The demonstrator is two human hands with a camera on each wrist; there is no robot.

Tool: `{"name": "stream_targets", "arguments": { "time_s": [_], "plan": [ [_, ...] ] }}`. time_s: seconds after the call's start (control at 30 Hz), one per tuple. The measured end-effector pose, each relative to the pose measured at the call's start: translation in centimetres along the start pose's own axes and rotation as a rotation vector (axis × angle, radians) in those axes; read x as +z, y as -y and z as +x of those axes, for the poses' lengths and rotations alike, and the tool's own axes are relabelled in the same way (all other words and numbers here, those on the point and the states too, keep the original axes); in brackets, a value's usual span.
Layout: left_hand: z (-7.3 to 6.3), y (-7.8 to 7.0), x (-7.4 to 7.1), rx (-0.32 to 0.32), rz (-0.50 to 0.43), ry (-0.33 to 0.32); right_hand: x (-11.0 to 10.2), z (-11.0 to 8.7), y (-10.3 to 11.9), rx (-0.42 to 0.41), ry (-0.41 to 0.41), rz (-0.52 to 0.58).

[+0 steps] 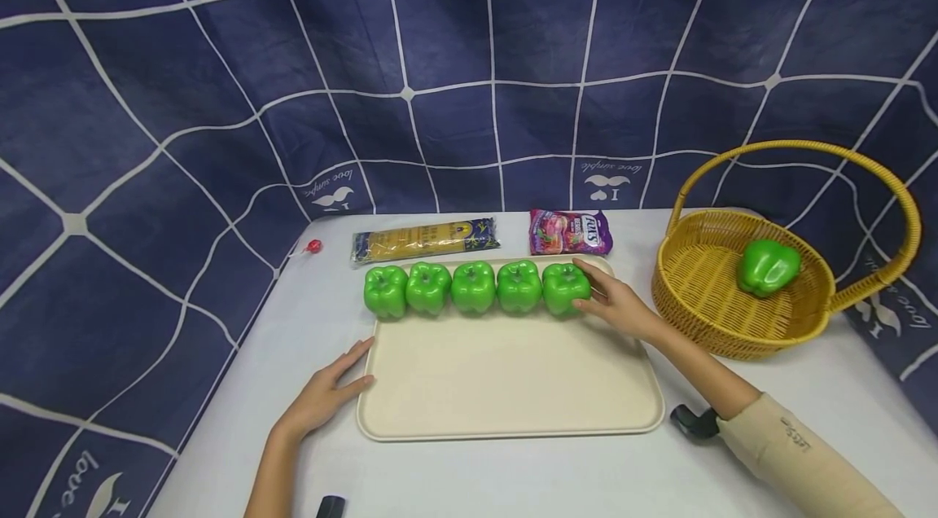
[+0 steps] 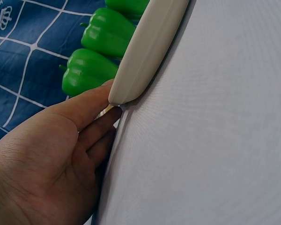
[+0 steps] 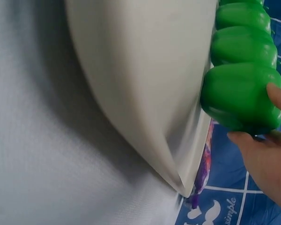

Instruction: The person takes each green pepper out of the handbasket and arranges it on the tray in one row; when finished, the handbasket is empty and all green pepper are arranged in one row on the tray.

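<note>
Several green bell peppers point(image 1: 472, 287) stand in a row along the far edge of a cream tray point(image 1: 513, 388). My right hand point(image 1: 619, 306) holds the rightmost bell pepper point(image 1: 563, 288), thumb on its near side and fingers around its far right side. In the right wrist view the fingertips point(image 3: 277, 96) lie against this bell pepper point(image 3: 241, 96). My left hand point(image 1: 322, 394) rests at the tray's left rim, its fingers loosely extended. The left wrist view shows that hand's thumb point(image 2: 96, 101) right at the tray's rim point(image 2: 150, 42).
At the right stands a yellow wicker basket point(image 1: 721, 331) with a tall handle and one green bell pepper point(image 1: 768, 267) inside. Behind the tray lie a pasta packet point(image 1: 425, 241) and a purple candy bag point(image 1: 570, 232). A red lollipop point(image 1: 313, 246) lies at the far left.
</note>
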State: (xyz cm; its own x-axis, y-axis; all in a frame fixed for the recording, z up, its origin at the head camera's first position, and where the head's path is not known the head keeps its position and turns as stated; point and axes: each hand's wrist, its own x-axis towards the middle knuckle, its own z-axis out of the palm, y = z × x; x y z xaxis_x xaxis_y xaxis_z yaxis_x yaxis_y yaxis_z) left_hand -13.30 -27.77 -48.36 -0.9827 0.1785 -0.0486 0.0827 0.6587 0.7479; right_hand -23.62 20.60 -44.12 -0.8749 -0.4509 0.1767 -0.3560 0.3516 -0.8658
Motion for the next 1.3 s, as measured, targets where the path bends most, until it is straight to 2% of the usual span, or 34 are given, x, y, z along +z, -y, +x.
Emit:
{"name": "stream_targets", "arguments": {
  "time_s": [0.3,0.47,0.63,0.83,1.0,1.1,1.3],
  "plan": [
    [0.2,0.2,0.1,-0.033,0.007,0.0,0.0,0.0,-0.2,0.002,-0.019,-0.022],
    [0.3,0.2,0.3,-0.038,0.006,0.001,-0.7,-0.5,-0.2,-0.035,-0.051,-0.039],
    [0.3,0.3,0.4,-0.035,0.015,0.009,-2.5,-1.6,0.6,-0.085,-0.105,-0.085],
    [0.3,0.1,0.2,-0.041,0.024,0.008,-6.0,-3.4,1.4,-0.085,-0.236,-0.216],
    [0.2,0.0,0.1,-0.041,0.018,0.004,-9.5,-5.4,1.7,-0.009,-0.379,-0.413],
    [0.3,0.0,0.1,-0.034,0.019,0.004,-11.5,-6.6,1.3,0.091,-0.448,-0.535],
    [0.2,0.0,0.1,-0.028,0.027,0.013,-14.8,-8.3,-1.2,0.275,-0.519,-0.636]
  ]
}}
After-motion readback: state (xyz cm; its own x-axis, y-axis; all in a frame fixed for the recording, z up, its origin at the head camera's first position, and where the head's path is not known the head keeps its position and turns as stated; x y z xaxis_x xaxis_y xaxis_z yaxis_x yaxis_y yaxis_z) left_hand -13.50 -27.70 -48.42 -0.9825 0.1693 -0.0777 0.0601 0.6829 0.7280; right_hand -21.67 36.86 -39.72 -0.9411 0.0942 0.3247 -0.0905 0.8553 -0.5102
